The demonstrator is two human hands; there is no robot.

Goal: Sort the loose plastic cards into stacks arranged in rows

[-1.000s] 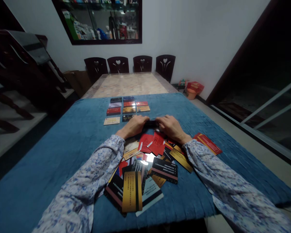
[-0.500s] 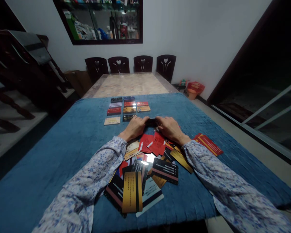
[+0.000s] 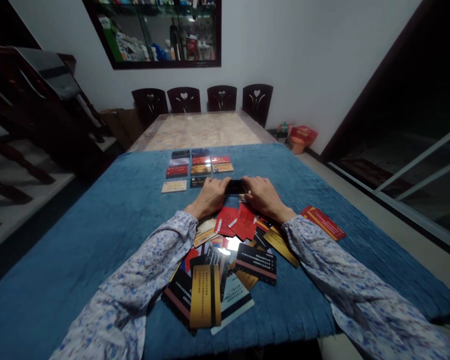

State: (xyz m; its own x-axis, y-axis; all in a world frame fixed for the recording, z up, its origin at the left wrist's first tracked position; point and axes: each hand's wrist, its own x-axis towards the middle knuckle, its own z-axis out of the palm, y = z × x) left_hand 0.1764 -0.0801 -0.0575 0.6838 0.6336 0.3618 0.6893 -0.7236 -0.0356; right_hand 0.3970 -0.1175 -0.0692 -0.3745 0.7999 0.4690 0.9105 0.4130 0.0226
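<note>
My left hand [image 3: 211, 195] and my right hand [image 3: 262, 196] grip a small stack of dark cards [image 3: 235, 187] between them, fingers closed on its two ends. Just beyond my left hand lies a black card pile [image 3: 200, 182]. Below my hands, between my forearms, spreads a loose heap of cards: red cards [image 3: 243, 222], a gold card [image 3: 205, 297], a black striped card [image 3: 255, 262] and a pale blue-grey card [image 3: 234, 305], several overlapping. My fingertips partly hide the held stack's ends.
Neat card piles stand in rows ahead to the left, among them a cream pile [image 3: 174, 186] and a red pile [image 3: 177, 171]. Red cards [image 3: 324, 222] lie right of my right forearm. A blue cloth [image 3: 97, 240] covers the near table; dark chairs [image 3: 221, 98] stand behind its far end.
The held dark stack shows more of its face between my hands. My right fingers have shifted slightly along it. The heap and the piles stay as they were.
</note>
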